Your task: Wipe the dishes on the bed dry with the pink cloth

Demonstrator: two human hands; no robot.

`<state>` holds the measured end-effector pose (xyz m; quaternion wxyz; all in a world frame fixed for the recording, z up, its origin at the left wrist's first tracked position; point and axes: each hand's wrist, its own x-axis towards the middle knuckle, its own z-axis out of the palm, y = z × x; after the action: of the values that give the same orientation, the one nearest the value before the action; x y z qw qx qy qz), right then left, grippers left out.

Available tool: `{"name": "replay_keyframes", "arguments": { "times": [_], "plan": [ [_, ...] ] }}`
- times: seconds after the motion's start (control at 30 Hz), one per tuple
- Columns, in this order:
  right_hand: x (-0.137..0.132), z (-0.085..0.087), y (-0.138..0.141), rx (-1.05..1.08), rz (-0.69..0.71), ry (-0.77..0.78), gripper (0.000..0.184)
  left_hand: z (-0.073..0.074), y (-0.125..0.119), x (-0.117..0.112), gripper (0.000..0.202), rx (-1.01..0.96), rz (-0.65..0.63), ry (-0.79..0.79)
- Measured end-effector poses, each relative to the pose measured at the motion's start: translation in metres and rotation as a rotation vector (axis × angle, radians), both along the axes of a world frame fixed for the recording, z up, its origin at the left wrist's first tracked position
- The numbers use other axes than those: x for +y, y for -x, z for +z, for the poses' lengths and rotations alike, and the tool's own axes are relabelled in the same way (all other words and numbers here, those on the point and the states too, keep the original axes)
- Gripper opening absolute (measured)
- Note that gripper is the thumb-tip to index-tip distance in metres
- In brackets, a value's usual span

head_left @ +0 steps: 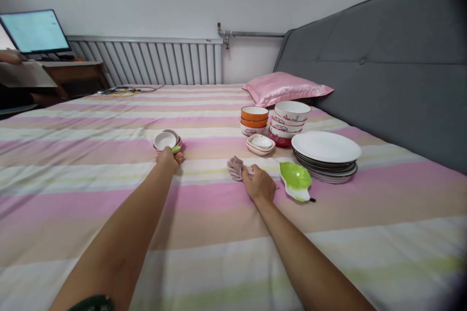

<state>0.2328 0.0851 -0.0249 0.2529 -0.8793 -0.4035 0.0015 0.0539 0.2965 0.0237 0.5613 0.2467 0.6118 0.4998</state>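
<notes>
My left hand [170, 158] reaches far forward, its fingers closed at the near edge of a small dish with a green rim [176, 148]. That dish sits against a group of small white and pinkish bowls [165, 141], and my hand hides part of them. Bunched in my closed right hand [260, 184] is a pinkish-grey cloth [235, 168], pressed low over the striped sheet. Just right of that hand lies a green and white leaf-shaped dish [295, 181] with a dark stem tip.
Behind my right hand stand small white dishes [261, 144], orange bowls [254, 115], white patterned bowls [290, 119] and stacked plates [326, 148]. A pink pillow [284, 87] rests near the grey headboard [383, 53]. Cables [131, 89] lie at the far edge; another person's arm [10, 56] shows left.
</notes>
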Motion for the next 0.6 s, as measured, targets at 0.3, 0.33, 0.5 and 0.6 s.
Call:
{"name": "replay_keyframes", "arguments": {
  "times": [0.3,0.33,0.5,0.6],
  "plan": [
    [-0.004,0.001,-0.001,0.05,-0.004,-0.024,0.04,0.002,0.026,-0.04,0.029,0.106,-0.101,-0.044],
    [-0.004,0.001,-0.001,0.051,-0.008,-0.023,0.04,0.003,0.033,-0.049,0.026,0.123,-0.134,-0.039],
    [-0.007,0.0,0.001,0.04,0.003,-0.02,0.043,0.007,0.073,-0.105,0.025,0.202,-0.293,-0.003],
    [-0.009,0.001,0.003,0.04,0.003,-0.02,0.043,0.011,0.099,-0.135,0.028,0.234,-0.381,0.05]
  ]
}}
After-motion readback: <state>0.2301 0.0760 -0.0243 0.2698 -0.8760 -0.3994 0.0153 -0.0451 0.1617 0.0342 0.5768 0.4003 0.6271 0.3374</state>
